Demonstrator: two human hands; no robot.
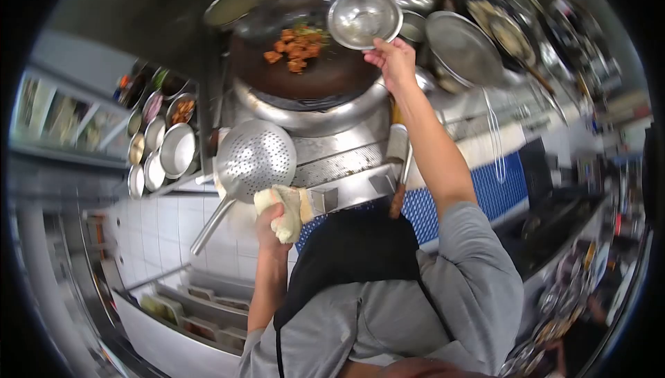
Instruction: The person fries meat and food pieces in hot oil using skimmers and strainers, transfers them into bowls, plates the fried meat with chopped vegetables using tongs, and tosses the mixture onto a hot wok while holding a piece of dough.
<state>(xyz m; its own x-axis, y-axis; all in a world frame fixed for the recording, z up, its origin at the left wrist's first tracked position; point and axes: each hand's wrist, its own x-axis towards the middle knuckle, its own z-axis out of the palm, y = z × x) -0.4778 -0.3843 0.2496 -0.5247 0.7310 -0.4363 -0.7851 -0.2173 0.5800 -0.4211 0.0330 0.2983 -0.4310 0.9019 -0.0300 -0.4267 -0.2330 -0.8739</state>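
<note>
My right hand [396,63] grips the near rim of a small metal bowl [365,18], which is held over the right side of a dark wok [270,83]. Orange-brown chunks of food [298,49] with some green pieces lie in the wok. My left hand [271,225] is closed around a folded pale cloth [282,212], low in front of the stove. Just beyond the cloth is a perforated metal strainer [256,160], its handle pointing down to the left.
Several metal bowls [178,149] stand on a rack at the left. A large round pan [463,47] and more pots line the back right. A brush-like tool with a wooden handle [397,201] lies on the stove front. An open drawer [187,329] holds food containers.
</note>
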